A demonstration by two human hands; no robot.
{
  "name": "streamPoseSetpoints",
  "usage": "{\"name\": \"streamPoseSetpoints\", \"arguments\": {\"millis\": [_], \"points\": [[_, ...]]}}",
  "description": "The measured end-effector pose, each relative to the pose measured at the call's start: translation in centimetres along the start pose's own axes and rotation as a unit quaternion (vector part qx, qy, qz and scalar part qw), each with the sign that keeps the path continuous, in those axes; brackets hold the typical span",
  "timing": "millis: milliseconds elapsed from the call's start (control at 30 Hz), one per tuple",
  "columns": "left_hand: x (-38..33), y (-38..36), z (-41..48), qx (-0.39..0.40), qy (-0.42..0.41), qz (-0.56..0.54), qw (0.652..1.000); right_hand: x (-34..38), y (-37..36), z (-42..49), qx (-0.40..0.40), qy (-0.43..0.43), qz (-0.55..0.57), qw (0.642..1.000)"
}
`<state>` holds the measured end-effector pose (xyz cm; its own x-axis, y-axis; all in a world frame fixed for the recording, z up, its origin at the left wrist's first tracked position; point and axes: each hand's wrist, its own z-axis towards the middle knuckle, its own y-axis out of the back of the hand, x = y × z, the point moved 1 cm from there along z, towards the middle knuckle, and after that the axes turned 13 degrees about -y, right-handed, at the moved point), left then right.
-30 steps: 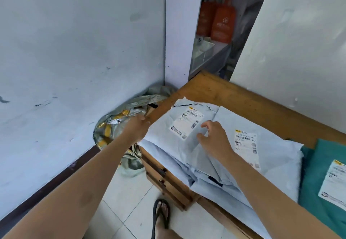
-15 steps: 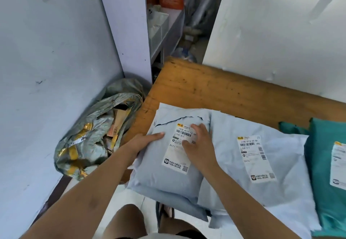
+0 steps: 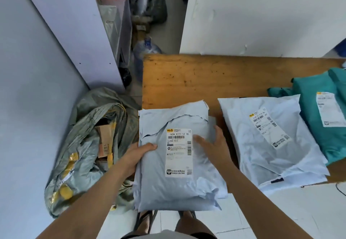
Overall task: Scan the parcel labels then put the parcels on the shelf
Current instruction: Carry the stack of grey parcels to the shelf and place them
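Parcel in grey plastic lies at the left end of the wooden tabletop. Its near half hangs out past the edge, over the floor. Its white label faces up. More grey plastic shows just under it.

The left hand holds the parcel's left edge. Its grip is clamped on it, thumb on top and fingers hidden below. The right hand rests on the parcel's right side, next to the label. Its grip is apart, with the fingers straight and spread.

A white parcel lies on the tabletop just to the right, label up. Green parcels touch its right side.

On the floor by the wall sits a big grey sack with a brown box inside. A water bottle stands behind the tabletop.
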<state>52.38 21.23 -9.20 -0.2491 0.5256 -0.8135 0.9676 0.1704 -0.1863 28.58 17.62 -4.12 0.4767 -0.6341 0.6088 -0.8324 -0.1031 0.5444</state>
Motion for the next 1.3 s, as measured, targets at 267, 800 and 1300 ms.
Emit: {"name": "streamPoseSetpoints", "arguments": {"millis": [267,800,1300], "points": [[-1.6,5.3,-0.4,0.059,0.017,0.011,0.998,-1.8,-3.8,0.6,0.129,-0.198,0.172,0.956],[-16.9,-1.8,-1.5,0.106,-0.196,0.007,0.975,6.9,5.8,-1.9,0.293,0.032,0.349,0.890],[-19.9,-50.5,-7.7,0.343,-0.339,0.058,0.874,-8.2,49.7,-2.0,0.053,0.149,0.432,0.888]]}}
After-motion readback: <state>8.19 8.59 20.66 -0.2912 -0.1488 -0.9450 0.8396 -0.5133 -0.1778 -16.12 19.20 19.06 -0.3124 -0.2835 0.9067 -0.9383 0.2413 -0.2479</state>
